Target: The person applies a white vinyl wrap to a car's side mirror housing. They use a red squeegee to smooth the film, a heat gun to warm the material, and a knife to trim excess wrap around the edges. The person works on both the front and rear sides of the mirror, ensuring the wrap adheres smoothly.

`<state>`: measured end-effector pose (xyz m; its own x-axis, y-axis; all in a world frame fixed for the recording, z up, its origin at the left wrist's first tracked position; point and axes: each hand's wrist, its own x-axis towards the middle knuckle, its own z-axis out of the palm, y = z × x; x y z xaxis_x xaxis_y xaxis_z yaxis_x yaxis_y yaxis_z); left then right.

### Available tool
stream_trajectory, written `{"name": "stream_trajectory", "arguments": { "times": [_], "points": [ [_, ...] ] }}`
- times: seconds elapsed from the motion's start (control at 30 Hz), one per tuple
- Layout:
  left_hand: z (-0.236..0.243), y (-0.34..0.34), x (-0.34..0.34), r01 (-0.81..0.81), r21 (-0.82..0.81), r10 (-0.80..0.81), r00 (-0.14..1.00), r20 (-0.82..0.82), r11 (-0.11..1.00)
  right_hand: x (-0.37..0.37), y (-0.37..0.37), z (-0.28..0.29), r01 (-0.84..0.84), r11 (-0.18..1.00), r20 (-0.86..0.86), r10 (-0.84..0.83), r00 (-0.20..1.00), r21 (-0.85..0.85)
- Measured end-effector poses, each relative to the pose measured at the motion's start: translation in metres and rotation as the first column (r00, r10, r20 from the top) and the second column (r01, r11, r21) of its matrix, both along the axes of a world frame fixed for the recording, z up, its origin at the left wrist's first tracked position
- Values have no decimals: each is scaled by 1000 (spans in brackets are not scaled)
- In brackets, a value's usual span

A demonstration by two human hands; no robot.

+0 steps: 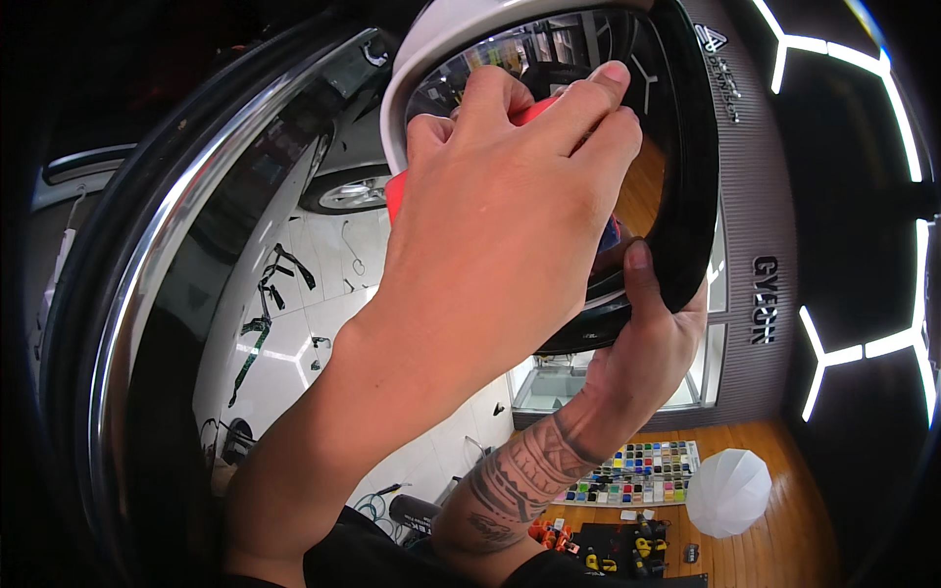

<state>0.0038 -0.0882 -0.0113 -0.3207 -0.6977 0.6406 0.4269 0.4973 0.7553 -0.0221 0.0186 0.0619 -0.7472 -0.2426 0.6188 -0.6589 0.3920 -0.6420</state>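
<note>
A car side mirror with a white and black housing fills the upper middle. My left hand reaches across the front of its glass, fingers bent and knuckles raised. Under those fingers a red object shows at two edges; the hand covers most of it, so its kind is hidden. It appears to lie against the mirror glass. My right hand grips the housing's lower right edge from below, thumb on the black rim. Its other fingers are out of sight behind the mirror.
To the left runs a car door with a curved chrome trim. Black strips and clips lie on white tiles near a wheel. Below right are a board of coloured samples, a white rounded shade and yellow-black tools.
</note>
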Motion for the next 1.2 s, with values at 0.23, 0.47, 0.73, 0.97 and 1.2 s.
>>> {"name": "stream_trajectory", "arguments": {
  "times": [0.23, 0.47, 0.73, 0.97, 1.2],
  "points": [
    [3, 21, 15, -88, -118, 102, 987, 121, 989, 7, -8, -6, -27, 998, 30, 28, 999, -52],
    [-13, 51, 28, 110, -141, -75, 970, 233, 984, -26, 81, -113, 69, 903, 404, 120, 907, -424],
    [-6, 54, 35, 555, 2, -554, 831, -55, 832, -1, 116, -182, 79, 958, 561, 93, 823, -275],
    [17, 40, 22, 874, 197, -756, 484, -441, 445, 30, 135, -225, 20, 994, 664, 55, 745, -105],
    [11, 35, 19, 848, 229, -815, 526, -243, 478, 64, 156, -283, -210, 959, 776, -16, 631, 191]
  ]
}}
